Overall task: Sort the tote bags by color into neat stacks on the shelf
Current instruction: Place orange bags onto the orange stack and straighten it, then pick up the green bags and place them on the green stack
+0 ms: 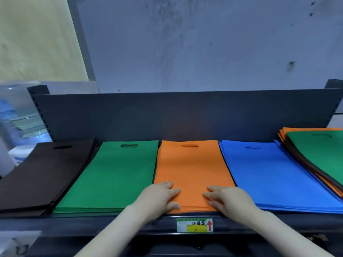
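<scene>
Dark metal shelf [130,224], row contents:
- Stack of dark brown flat fabric tote bags [42,173]: lying at the far 9 o'clock end.
- Stack of green fabric tote bags [115,173]: lying just beside it.
- Stack of orange fabric tote bags [189,164]: sitting at centre.
- Stack of blue fabric tote bags [269,173]: lying at the orange stack's 3 o'clock.
- Unsorted mixed pile topped by a green bag [319,153]: overlapping the blue stack's 3 o'clock side.
- Left hand [159,195], right hand [226,199]: both lying wide and flat, fingers straight, pressing the orange stack near its 6 o'clock edge.

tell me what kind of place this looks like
Probably a shop or stockroom: a slotted metal display shelf, a printed shelf label on its front edge, and colour-sorted stacks of tote bags.
</scene>
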`<state>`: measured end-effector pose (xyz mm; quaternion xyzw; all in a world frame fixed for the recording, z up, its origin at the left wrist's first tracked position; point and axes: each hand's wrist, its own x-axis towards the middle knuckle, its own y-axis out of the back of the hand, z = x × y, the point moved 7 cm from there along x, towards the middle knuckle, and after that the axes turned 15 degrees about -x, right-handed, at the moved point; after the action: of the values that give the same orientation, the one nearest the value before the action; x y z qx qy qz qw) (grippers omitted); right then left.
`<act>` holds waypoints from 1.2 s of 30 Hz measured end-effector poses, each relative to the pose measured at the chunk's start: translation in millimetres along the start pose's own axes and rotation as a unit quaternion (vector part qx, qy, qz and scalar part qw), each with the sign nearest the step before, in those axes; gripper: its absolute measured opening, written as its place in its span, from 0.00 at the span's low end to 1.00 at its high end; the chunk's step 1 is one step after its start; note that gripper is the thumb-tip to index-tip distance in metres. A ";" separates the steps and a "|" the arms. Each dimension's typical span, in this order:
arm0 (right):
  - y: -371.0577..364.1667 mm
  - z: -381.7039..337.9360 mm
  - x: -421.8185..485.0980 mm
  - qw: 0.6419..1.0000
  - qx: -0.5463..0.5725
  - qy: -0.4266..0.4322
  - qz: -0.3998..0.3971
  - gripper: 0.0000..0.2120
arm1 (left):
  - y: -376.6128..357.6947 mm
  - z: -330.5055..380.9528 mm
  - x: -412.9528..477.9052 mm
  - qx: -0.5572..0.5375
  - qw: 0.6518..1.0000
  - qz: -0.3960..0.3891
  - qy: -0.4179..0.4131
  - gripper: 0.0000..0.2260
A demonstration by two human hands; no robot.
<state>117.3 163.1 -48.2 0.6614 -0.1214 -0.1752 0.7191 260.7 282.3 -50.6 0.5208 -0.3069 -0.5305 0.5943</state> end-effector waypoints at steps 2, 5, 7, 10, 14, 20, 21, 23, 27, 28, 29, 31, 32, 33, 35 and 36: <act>1.9 0.5 3.0 1.000 0.003 -0.013 0.008 0.18 | 2.4 1.0 4.7 -0.001 1.000 0.001 0.001 0.29; 0.9 -1.3 4.4 1.000 0.007 -0.023 0.012 0.18 | 5.6 2.9 5.3 -0.003 1.000 0.000 0.006 0.28; -2.2 -3.2 1.4 1.000 0.004 -0.021 0.013 0.18 | 7.2 4.1 2.9 0.011 1.000 0.000 0.009 0.26; -4.6 -2.6 -1.5 0.999 0.016 -0.020 0.020 0.18 | 11.3 4.8 1.5 0.023 0.999 0.003 0.028 0.26; 0.5 10.4 -4.0 0.994 0.086 -0.048 0.035 0.17 | 30.9 17.5 11.7 -0.016 0.997 0.077 0.021 0.22; 18.8 73.5 -52.8 0.971 0.156 -0.137 0.115 0.16 | 43.0 97.4 49.1 -0.101 0.981 0.131 -0.098 0.18; 20.8 89.5 -64.1 0.966 0.162 -0.155 0.127 0.16 | 44.8 114.0 55.8 -0.112 0.976 0.143 -0.119 0.17; 27.3 122.3 -89.5 0.957 0.164 -0.188 0.151 0.15 | 47.6 148.1 69.6 -0.138 0.966 0.159 -0.153 0.15; 42.5 188.7 -142.4 0.940 0.151 -0.244 0.182 0.15 | 48.9 213.6 98.5 -0.192 0.947 0.177 -0.189 0.14; 45.9 207.6 -157.0 0.934 0.147 -0.262 0.192 0.15 | 47.4 230.8 105.2 -0.203 0.942 0.178 -0.199 0.13; 48.3 226.5 -170.9 0.928 0.141 -0.281 0.200 0.15 | 45.2 247.9 111.2 -0.215 0.938 0.176 -0.208 0.13; 50.1 264.1 -198.5 0.917 0.130 -0.315 0.209 0.15 | 37.8 283.1 122.4 -0.234 0.932 0.165 -0.222 0.13; 49.3 281.8 -210.5 0.913 0.126 -0.328 0.209 0.15 | 32.8 300.1 128.1 -0.241 0.930 0.159 -0.228 0.13; 47.5 297.8 -220.9 0.910 0.122 -0.336 0.208 0.15 | 27.1 316.1 133.6 -0.248 0.928 0.152 -0.233 0.13; 41.1 325.0 -236.2 0.910 0.113 -0.344 0.201 0.16 | 13.7 343.5 143.1 -0.263 0.924 0.140 -0.240 0.13; 36.4 335.7 -240.7 0.914 0.110 -0.341 0.190 0.17 | 6.6 355.3 147.5 -0.267 0.923 0.135 -0.243 0.14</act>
<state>-234.6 -40.4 33.8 0.6010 -0.5012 -0.2353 0.5764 -26.5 37.2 23.6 0.1512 -0.3564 -0.6177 0.6845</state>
